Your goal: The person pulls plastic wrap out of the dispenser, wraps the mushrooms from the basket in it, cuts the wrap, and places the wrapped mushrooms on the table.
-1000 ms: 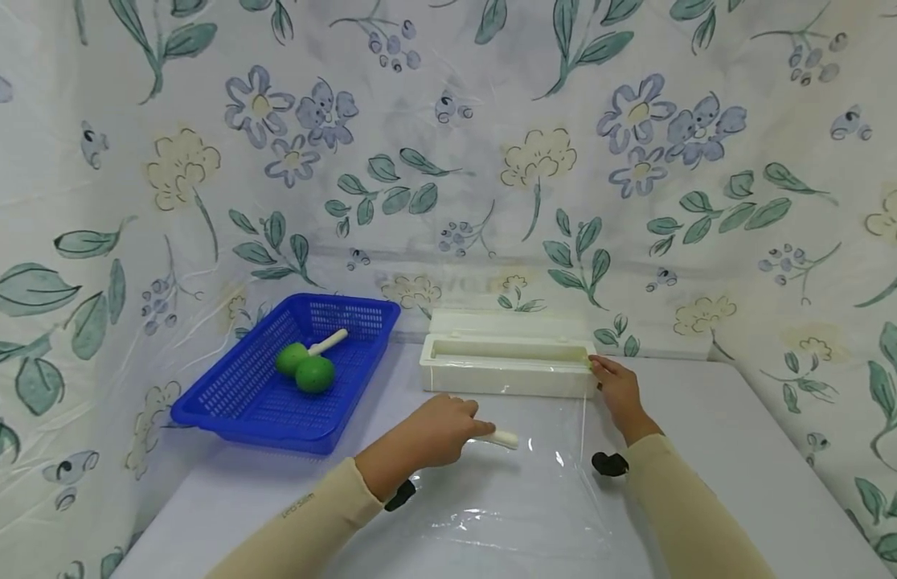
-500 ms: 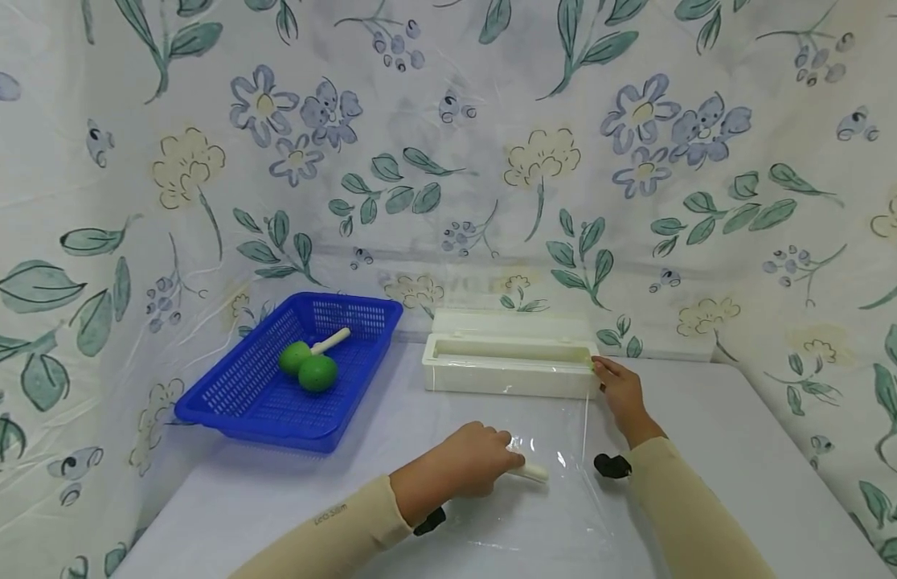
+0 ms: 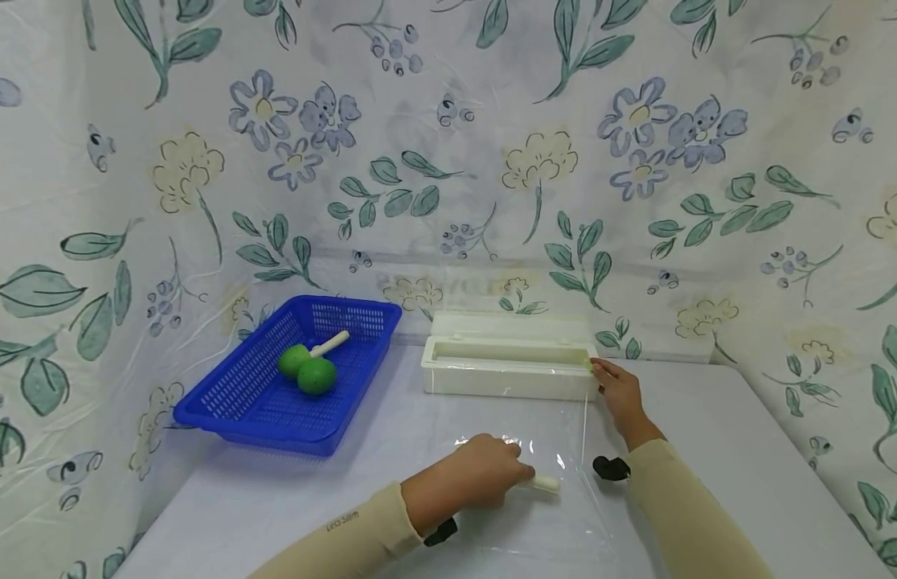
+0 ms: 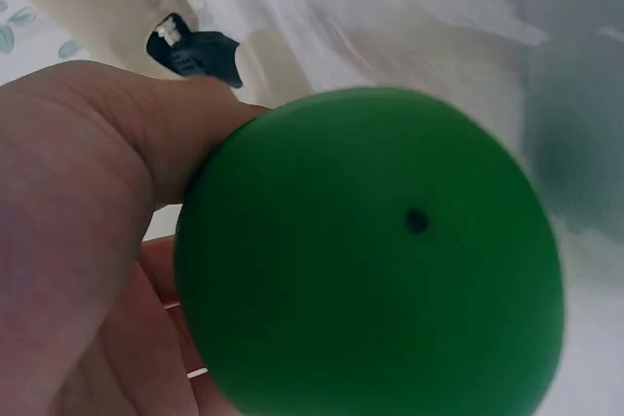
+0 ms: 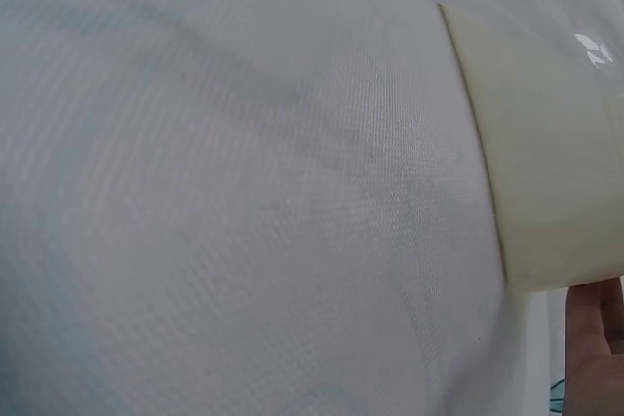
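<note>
A white table (image 3: 745,450) carries a blue basket (image 3: 253,402) at its back left, a cream box (image 3: 506,378) at the back middle, and a clear plastic sheet (image 3: 535,515) spread flat in front of the box.

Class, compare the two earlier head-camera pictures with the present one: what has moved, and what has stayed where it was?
The left hand, gripping a green maraca by its cream handle, has slid toward the person and rightward across the clear film. The right hand stays at the right end of the cream dispenser box. The blue basket, holding two more green maracas, has not moved.
</note>
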Available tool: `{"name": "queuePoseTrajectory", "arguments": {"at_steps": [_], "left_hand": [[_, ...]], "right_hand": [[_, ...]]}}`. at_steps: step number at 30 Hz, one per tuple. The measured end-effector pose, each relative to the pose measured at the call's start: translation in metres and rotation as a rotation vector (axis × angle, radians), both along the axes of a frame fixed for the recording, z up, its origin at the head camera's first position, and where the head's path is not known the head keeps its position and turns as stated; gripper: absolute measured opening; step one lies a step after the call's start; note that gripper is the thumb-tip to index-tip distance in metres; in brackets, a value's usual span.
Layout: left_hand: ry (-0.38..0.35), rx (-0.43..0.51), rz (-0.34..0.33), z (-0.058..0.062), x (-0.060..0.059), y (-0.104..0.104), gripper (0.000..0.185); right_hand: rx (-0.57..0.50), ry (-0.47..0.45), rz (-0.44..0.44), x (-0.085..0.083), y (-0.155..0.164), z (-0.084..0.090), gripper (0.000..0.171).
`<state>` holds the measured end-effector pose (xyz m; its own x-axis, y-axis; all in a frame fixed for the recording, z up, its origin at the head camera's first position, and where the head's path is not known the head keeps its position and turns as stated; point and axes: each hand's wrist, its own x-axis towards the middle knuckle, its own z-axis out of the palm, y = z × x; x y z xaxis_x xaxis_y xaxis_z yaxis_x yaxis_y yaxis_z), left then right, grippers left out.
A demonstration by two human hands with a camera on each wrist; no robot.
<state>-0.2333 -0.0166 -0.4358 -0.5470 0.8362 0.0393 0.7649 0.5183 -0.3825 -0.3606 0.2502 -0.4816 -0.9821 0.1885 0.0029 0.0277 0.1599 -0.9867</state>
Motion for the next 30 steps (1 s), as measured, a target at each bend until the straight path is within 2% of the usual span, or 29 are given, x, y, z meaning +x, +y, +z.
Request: {"name": "queuePoseTrajectory", "arguments": {"at_steps": [5, 15, 20, 25, 30], "left_hand": [[0.003, 0.019, -0.02, -0.003, 0.0, 0.001, 0.028], [-0.017, 0.047, -0.045, -0.009, -0.004, 0.001, 0.007], [-0.038, 0.075, -0.084, -0.005, -0.008, -0.002, 0.007], [-0.018, 0.128, -0.109, 0.006, -0.01, -0.012, 0.019], [-0.008, 0.17, -0.084, 0.012, -0.01, -0.032, 0.03]], "right_hand": [[0.004, -0.007, -0.003, 0.001, 0.001, 0.001, 0.045], [-0.027, -0.005, -0.02, -0.001, 0.0, -0.001, 0.045], [-0.029, 0.009, -0.03, -0.002, -0.001, -0.003, 0.043], [0.072, 0.01, 0.026, 0.001, 0.004, -0.001, 0.044], [0.217, -0.009, 0.067, 0.008, 0.014, 0.001, 0.051]]}}
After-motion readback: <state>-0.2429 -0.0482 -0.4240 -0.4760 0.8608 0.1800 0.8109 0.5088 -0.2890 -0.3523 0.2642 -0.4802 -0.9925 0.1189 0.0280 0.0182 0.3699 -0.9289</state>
